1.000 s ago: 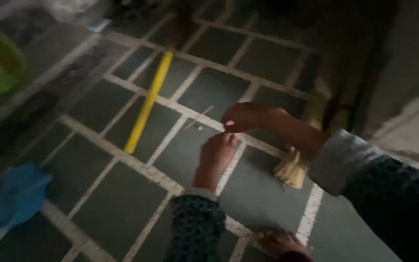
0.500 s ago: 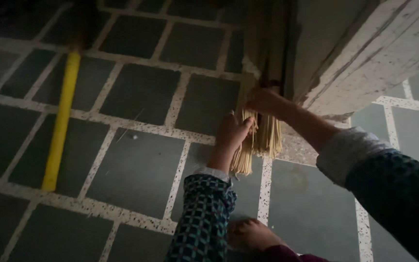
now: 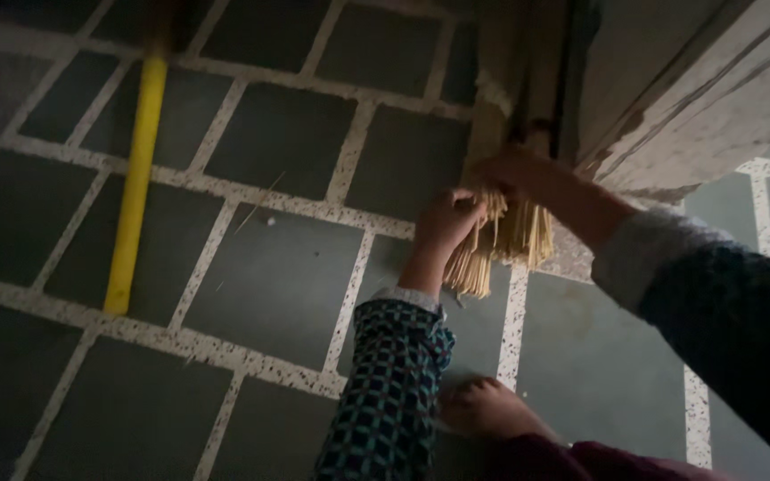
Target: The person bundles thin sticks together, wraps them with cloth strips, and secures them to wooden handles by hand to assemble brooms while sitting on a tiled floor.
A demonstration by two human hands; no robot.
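Straw bundle (image 3: 503, 245) hangs upright, cut ends down, both hands gripping.

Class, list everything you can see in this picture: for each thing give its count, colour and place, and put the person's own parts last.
Bundle of thin sticks: one, pale straw yellow, standing by the wall corner, gripped by both hands.
Pole: one, yellow, lying on the floor at left.
Floor tiles: many, dark grey with speckled white joints, across the view.
Wall corner: one, worn whitish, upper right.
Loose stick: one, pale, on the floor near the middle.
Foot: one, bare, bottom centre.
Left hand: one, checked sleeve, on the bundle.
Right hand: one, dark sleeve with pale cuff, on the bundle's upper part.
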